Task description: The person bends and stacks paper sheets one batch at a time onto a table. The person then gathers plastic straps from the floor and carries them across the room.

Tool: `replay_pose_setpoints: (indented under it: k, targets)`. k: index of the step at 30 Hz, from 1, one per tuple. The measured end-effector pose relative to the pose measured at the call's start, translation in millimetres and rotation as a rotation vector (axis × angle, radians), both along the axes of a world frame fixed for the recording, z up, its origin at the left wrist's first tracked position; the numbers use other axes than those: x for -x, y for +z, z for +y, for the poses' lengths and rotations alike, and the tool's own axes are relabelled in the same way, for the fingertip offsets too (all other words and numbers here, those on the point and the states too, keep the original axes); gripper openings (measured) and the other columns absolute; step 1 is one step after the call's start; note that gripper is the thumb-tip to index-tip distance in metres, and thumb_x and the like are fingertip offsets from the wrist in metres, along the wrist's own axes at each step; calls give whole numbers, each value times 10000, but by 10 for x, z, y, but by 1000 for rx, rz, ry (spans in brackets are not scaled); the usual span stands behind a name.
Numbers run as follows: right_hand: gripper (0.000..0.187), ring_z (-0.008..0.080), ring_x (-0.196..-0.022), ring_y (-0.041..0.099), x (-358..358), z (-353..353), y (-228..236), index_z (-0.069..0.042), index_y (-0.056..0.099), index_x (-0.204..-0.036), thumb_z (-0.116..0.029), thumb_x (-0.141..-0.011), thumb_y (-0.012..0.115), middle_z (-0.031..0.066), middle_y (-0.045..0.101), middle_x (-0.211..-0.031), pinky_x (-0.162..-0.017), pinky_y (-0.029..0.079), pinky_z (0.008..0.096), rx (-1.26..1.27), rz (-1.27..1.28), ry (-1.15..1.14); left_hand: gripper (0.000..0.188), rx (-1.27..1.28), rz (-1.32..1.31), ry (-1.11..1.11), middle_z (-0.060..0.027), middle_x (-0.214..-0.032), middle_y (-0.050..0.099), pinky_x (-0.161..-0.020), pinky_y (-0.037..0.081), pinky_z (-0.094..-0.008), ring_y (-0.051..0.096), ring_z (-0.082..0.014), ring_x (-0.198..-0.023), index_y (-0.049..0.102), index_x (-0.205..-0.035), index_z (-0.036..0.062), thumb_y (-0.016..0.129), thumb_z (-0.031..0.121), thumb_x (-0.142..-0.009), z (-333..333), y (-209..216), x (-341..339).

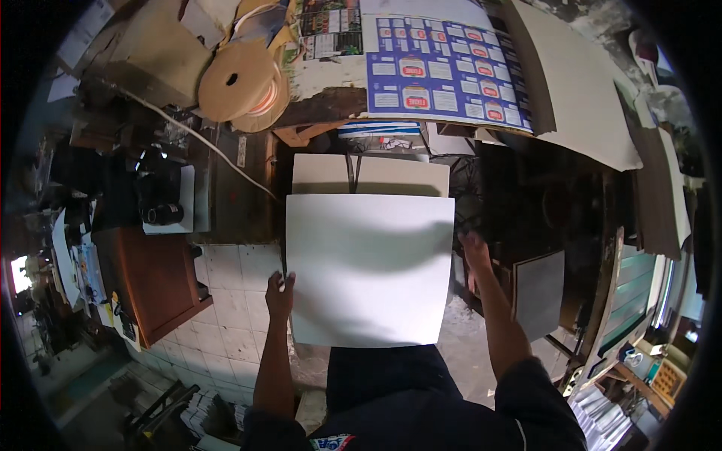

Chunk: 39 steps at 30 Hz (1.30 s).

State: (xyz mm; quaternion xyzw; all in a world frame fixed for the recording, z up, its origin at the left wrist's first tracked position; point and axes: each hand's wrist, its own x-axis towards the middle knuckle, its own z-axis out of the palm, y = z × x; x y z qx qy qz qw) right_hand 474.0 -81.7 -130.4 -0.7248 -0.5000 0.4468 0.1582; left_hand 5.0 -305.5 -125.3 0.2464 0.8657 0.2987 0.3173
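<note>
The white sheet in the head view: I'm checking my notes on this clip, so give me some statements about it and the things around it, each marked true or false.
1. The left hand grips the white sheet at its left edge. True.
2. The right hand is at the sheet's right edge. True.
3. The sheet is folded in half. False: it lies flat and open.
4. The tape roll lies on the sheet. False: it sits up left, apart from it.
5. A blue printed sheet lies beyond it. True.

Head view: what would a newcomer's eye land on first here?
The big blank white sheet at centre, held at its side edges by the left hand and right hand. Above it lies a blue printed label sheet, and at upper left a brown tape roll.
</note>
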Motion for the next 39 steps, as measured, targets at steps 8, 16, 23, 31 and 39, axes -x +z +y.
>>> replay_pose_setpoints:
  k: [8, 16, 23, 31, 39]
  targets:
    - [430, 267, -916, 645, 444, 513, -480, 9, 665, -1076, -334, -818, 682, 155, 691, -983, -832, 498, 374, 225, 17, -32, 627, 166, -118, -119, -171, -1167, 654, -946, 452, -371, 611, -298, -1091, 574, -1233, -2, 704, 452, -820, 1196, 214, -52]
    - [457, 329, -1019, 619, 412, -733, -220, 20, 594, -1173, -302, -854, 652, 207, 643, -1098, -866, 475, 417, 51, 81, 43, 561, 245, 83, -249, -215, -975, 667, -791, 501, -447, 637, -401, -941, 590, -1151, 26, 676, 486, -841, -41, -129, 168]
    - [392, 241, -1007, 648, 115, -2581, 35, 22, 652, -1127, -228, -828, 692, 160, 671, -1085, -850, 523, 372, 222, -112, -239, 652, 231, -152, -83, -201, -1192, 624, -922, 473, -406, 609, -334, -1098, 485, -1350, 30, 732, 329, -824, -1625, -29, -318]
    - [1166, 398, -1250, 421, 181, -2921, 191, -89, 36, -1515, -87, -641, 807, 238, 297, -1429, -921, 502, 445, -2, -482, 433, 950, 186, 120, -612, -265, -1497, 266, -1022, 418, -476, 384, -456, -1302, 254, -1481, 30, 798, 237, -730, -1470, 487, -445]
    - [1040, 381, -1152, 496, 148, -2959, 269, -182, 308, -1489, -131, -601, 846, 160, 482, -1226, -915, 495, 460, -144, -486, 496, 796, 190, 424, -743, -203, -1465, 342, -947, 480, -472, 448, -438, -1249, 370, -1453, 153, 759, 265, -767, -1652, 221, -547]
